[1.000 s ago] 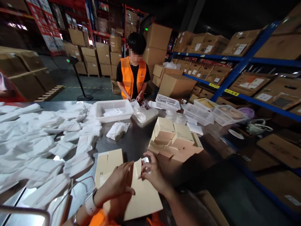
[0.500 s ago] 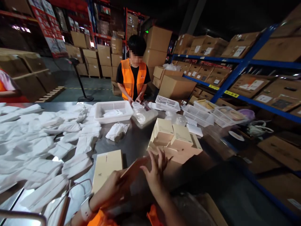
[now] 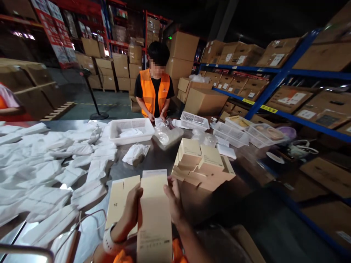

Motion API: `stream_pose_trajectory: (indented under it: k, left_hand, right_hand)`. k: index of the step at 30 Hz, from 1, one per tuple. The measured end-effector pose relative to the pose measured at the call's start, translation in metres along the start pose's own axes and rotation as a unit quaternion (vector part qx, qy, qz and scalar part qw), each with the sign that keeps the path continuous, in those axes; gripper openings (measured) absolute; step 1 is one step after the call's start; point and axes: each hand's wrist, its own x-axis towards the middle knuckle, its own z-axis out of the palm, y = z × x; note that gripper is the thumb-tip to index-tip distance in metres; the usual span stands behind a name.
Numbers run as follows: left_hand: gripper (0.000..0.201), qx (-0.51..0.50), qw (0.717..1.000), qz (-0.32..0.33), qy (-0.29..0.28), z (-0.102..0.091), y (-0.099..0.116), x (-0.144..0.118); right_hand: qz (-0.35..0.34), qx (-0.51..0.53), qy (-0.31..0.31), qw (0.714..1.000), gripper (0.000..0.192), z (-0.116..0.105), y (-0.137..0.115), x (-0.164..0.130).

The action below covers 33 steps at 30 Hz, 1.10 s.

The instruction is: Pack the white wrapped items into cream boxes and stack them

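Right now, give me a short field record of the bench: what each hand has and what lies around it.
left hand: grips the left edge of the beige carton, held upright
right hand: grips the carton's right edge
under the hands: flat beige box on the metal table
right of hands: pile of folded beige cartons
left: white packets spread over the table
far side: person in orange vest, white basket, clear bags
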Motion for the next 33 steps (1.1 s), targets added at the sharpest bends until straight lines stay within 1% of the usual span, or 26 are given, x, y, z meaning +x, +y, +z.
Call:
stream_pose_trajectory:
  k: [1, 3, 4, 5, 6, 7, 8, 9, 10, 11, 12, 14, 16, 19, 22, 24, 26, 27, 30, 32, 33]
  left_hand:
    - [0.028, -0.029, 0.999, -0.006, 0.019, 0.003, 0.000, 0.002]
    - [0.048, -0.067, 0.997, -0.009, 0.048, 0.007, -0.001, 0.006]
    - [0.058, -0.074, 0.995, 0.001, 0.065, 0.008, -0.001, 0.008]
    - [0.064, -0.069, 0.995, 0.019, 0.076, 0.009, -0.002, 0.010]
    - [0.065, -0.048, 0.994, 0.046, 0.082, 0.010, -0.004, 0.010]
    - [0.063, -0.019, 0.993, 0.078, 0.086, 0.010, -0.006, 0.010]
    - [0.060, 0.013, 0.990, 0.111, 0.082, 0.011, -0.009, 0.008]
    - [0.057, 0.046, 0.987, 0.140, 0.067, 0.011, -0.011, 0.005]
    - [0.055, 0.078, 0.983, 0.162, 0.042, 0.011, -0.014, 0.001]
    - [0.055, 0.107, 0.979, 0.175, 0.014, 0.011, -0.017, -0.003]
    - [0.055, 0.132, 0.974, 0.183, -0.008, 0.011, -0.020, -0.008]
    - [0.056, 0.179, 0.965, 0.189, -0.034, 0.011, -0.025, -0.018]
    - [0.057, 0.213, 0.955, 0.202, -0.046, 0.010, -0.032, -0.024]
    - [0.060, 0.238, 0.939, 0.236, -0.074, 0.008, -0.043, -0.026]
    - [0.064, 0.264, 0.925, 0.261, -0.084, 0.007, -0.054, -0.026]
    - [0.064, 0.277, 0.919, 0.268, -0.086, 0.008, -0.057, -0.026]
    - [0.064, 0.278, 0.919, 0.265, -0.091, 0.011, -0.055, -0.027]
    - [0.063, 0.273, 0.922, 0.258, -0.096, 0.013, -0.053, -0.027]
    - [0.061, 0.237, 0.939, 0.223, -0.110, 0.018, -0.043, -0.024]
    - [0.061, 0.206, 0.954, 0.189, -0.104, 0.020, -0.038, -0.018]
    - [0.062, 0.193, 0.963, 0.163, -0.091, 0.019, -0.037, -0.013]
  right_hand:
    - [-0.038, 0.003, 0.029, 0.999, 0.037, 0.002, 0.001, 0.004]
    - [-0.125, -0.043, 0.061, 0.989, 0.052, 0.002, -0.003, 0.011]
    - [-0.171, -0.090, 0.058, 0.979, 0.056, 0.001, -0.009, 0.013]
    - [-0.220, -0.149, 0.048, 0.963, 0.057, 0.000, -0.016, 0.014]
    - [-0.280, -0.215, 0.038, 0.935, 0.055, -0.001, -0.025, 0.013]
    - [-0.344, -0.282, 0.031, 0.895, 0.053, -0.002, -0.034, 0.012]
    - [-0.405, -0.342, 0.024, 0.848, 0.050, -0.001, -0.044, 0.010]
    - [-0.457, -0.388, 0.014, 0.800, 0.046, 0.001, -0.052, 0.008]
    - [-0.498, -0.419, 0.001, 0.760, 0.041, 0.003, -0.060, 0.006]
    - [-0.527, -0.438, -0.016, 0.729, 0.035, 0.006, -0.066, 0.005]
    - [-0.543, -0.447, -0.029, 0.710, 0.030, 0.008, -0.069, 0.004]
    - [-0.557, -0.451, -0.032, 0.697, 0.025, 0.012, -0.072, 0.003]
    - [-0.558, -0.447, -0.027, 0.699, 0.023, 0.012, -0.069, 0.003]
    - [-0.548, -0.433, -0.029, 0.715, 0.024, 0.008, -0.063, 0.001]
    - [-0.534, -0.427, -0.024, 0.730, 0.024, 0.004, -0.057, -0.001]
    - [-0.523, -0.425, -0.017, 0.738, 0.022, 0.003, -0.053, -0.002]
    - [-0.504, -0.418, -0.012, 0.756, 0.023, 0.004, -0.050, -0.001]
    - [-0.487, -0.406, -0.009, 0.773, 0.023, 0.005, -0.049, -0.001]
    - [-0.397, -0.323, 0.022, 0.859, 0.019, 0.000, -0.042, 0.004]
    - [-0.337, -0.264, 0.060, 0.902, 0.017, -0.015, -0.034, 0.007]
    - [-0.309, -0.230, 0.083, 0.919, 0.018, -0.028, -0.029, 0.008]
